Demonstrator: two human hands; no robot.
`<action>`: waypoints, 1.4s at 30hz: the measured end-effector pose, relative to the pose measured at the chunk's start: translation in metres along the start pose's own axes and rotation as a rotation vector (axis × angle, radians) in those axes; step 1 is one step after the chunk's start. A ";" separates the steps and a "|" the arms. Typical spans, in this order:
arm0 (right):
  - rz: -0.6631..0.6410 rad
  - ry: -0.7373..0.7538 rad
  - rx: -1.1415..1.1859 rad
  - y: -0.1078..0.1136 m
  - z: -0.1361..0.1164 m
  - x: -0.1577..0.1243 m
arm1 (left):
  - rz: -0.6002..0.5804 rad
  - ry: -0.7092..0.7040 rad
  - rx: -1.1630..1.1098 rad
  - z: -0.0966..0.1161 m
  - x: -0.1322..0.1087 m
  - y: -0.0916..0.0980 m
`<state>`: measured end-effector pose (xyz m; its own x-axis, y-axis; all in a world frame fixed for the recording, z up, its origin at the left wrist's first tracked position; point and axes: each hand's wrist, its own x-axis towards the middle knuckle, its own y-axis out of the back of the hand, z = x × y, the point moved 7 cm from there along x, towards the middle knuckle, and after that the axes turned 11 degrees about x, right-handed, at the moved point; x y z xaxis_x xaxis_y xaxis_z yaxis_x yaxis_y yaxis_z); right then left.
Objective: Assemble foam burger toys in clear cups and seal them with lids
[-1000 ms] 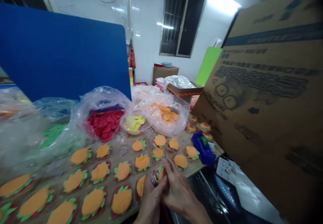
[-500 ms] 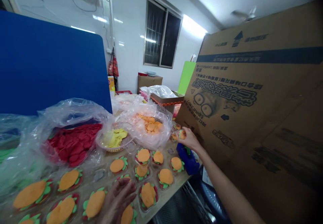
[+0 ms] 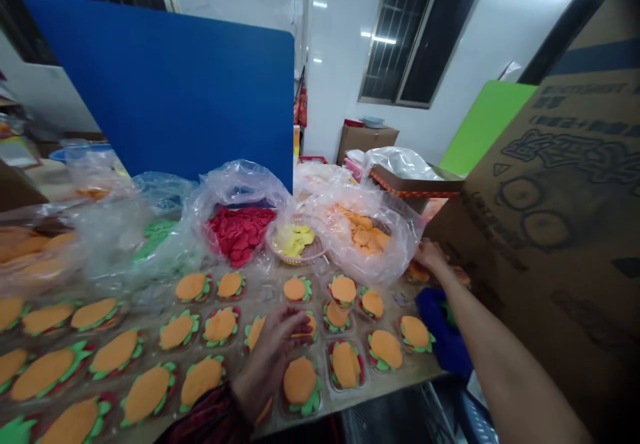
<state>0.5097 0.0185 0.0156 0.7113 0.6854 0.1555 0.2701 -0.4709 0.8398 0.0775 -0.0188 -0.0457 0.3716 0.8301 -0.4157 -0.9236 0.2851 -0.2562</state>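
Observation:
My left hand (image 3: 275,347) hovers over the front rows with its fingers stretched and apart. Partly under its fingertips is a small burger-shaped piece (image 3: 309,327) with an orange top and green frill. Further right, another burger (image 3: 345,364) sits in a clear plastic tray. At the far right of the table, my right hand (image 3: 430,255) reaches beside a clear bag of orange discs (image 3: 367,236). Its fingers are blurred and partly hidden, so any hold is unclear. A packed burger (image 3: 417,273) lies just below that hand.
Behind the rows stand a bag of red discs (image 3: 241,231), a basket of yellow slices (image 3: 297,239) and a bag of green pieces (image 3: 155,234). A blue tape dispenser-like object (image 3: 440,327) lies under my right forearm. A large cardboard box (image 3: 550,284) rises at the right.
The view has swung left, showing more burger rows. My right hand held a packed burger earlier; now it is lower by the orange bag. My left hand stays over the trays.

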 end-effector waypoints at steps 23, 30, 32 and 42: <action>-0.123 0.396 0.047 -0.072 -0.135 -0.220 | -0.076 0.061 -0.251 -0.013 -0.023 0.005; -0.108 0.480 0.305 -0.052 -0.171 -0.266 | -0.130 -0.082 -0.460 0.002 -0.032 0.001; -0.173 0.496 0.359 -0.053 -0.186 -0.287 | -0.156 -0.133 -0.552 0.008 -0.036 -0.001; -0.393 0.607 0.586 -0.072 -0.215 -0.356 | 0.030 -0.168 -0.654 0.014 -0.051 0.055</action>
<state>0.0976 -0.0722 0.0113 0.0823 0.9504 0.2998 0.8218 -0.2349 0.5190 0.0069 -0.0384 -0.0264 0.2783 0.9116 -0.3025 -0.6661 -0.0437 -0.7445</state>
